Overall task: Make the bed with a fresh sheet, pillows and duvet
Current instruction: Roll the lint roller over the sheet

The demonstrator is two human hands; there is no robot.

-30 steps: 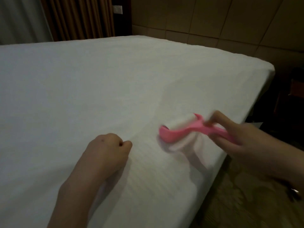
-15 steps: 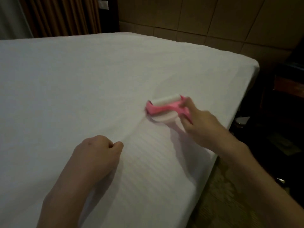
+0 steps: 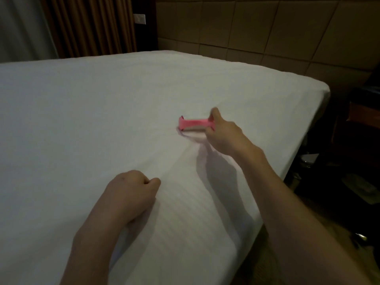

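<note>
A white fitted sheet (image 3: 102, 124) covers the whole mattress, stretched flat with faint stripes near me. My right hand (image 3: 223, 133) grips the handle of a pink lint roller (image 3: 192, 124), whose white roll presses on the sheet past the middle of the bed. A shallow crease runs from the roller back toward my left hand (image 3: 133, 192). That hand rests on the sheet as a fist, thumb against the curled fingers; whether it pinches fabric is hidden.
A padded brown headboard wall (image 3: 267, 33) runs behind the bed, with brown curtains (image 3: 88, 25) at the back left. The bed's right edge (image 3: 298, 153) drops to a dark floor beside a dark nightstand (image 3: 362, 120).
My right hand has pushed the pink roller away from me, from the near right edge toward the bed's middle. My left fist has stayed in place.
</note>
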